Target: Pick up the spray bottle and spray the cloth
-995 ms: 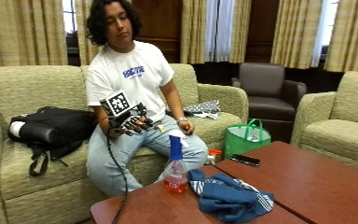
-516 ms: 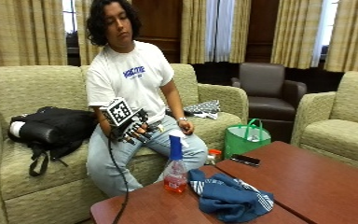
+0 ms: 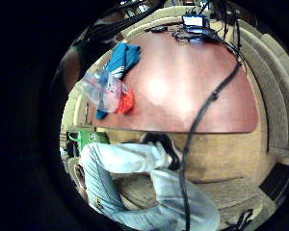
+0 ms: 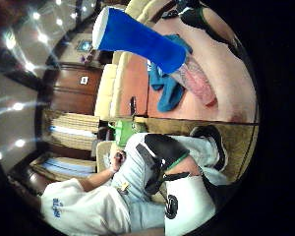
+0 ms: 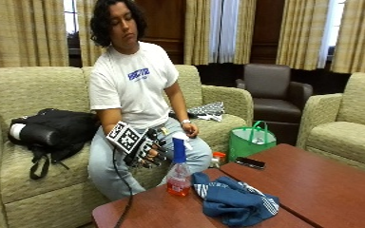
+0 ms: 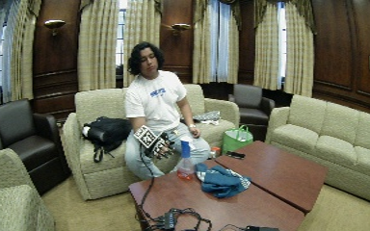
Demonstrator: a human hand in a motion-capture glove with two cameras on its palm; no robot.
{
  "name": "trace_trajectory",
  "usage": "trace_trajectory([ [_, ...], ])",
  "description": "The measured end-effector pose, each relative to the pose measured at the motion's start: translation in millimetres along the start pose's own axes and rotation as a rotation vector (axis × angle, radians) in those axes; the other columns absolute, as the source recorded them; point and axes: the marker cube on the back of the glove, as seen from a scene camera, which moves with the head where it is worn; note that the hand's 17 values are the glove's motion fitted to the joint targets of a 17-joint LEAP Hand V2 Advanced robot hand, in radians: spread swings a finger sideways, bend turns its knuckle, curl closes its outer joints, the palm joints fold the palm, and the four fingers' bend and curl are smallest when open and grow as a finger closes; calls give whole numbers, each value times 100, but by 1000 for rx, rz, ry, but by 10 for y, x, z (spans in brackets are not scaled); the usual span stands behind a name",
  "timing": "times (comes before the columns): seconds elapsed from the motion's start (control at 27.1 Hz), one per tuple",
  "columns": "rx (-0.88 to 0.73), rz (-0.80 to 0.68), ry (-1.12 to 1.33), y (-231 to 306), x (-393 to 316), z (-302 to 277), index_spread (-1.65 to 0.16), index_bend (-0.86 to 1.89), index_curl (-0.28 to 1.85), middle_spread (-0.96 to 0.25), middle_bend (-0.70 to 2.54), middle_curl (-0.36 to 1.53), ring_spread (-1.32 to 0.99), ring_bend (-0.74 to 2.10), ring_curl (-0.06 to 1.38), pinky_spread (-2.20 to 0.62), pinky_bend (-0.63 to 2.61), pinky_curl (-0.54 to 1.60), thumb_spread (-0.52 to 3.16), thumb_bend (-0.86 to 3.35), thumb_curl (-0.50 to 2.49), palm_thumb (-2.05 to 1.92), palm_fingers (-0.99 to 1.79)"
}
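At frame centre, the gloved right hand (image 5: pixel 146 149), fingers loosely spread and holding nothing, hangs beside the spray bottle (image 5: pixel 178 167) on the bench (image 5: pixel 334 185), apparently poised to grasp; the blue cloth (image 5: pixel 233 202) lies adjacent.

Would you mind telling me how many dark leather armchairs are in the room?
2. One dark armchair stands by the curtained windows, behind the green bag. The other armchair stands beside the sofa, at the end with the black backpack. More may be out of frame.

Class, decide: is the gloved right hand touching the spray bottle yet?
Apart. The outside view shows the hand beside the spray bottle, with a strip of jeans visible between fingertips and bottle neck.
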Motion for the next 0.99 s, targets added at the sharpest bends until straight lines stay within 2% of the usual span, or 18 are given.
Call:
trace_trajectory([
  [0.33,65,93,-269,-392,-147,400,-40,12,23,-15,25,30,-14,43,28,14,20,27,91,-1,27,56,61],
  [0.74,112,166,-373,-778,-186,642,-39,11,23,-15,28,34,-14,44,31,12,19,30,92,-2,29,62,63],
  [0.88,124,169,-392,-765,-183,666,-39,10,22,-15,28,35,-15,44,31,11,20,31,91,-2,30,63,63],
  [0.99,203,143,-403,-700,-148,656,-39,6,20,-17,29,35,-15,51,33,10,24,31,90,-2,31,65,72],
])
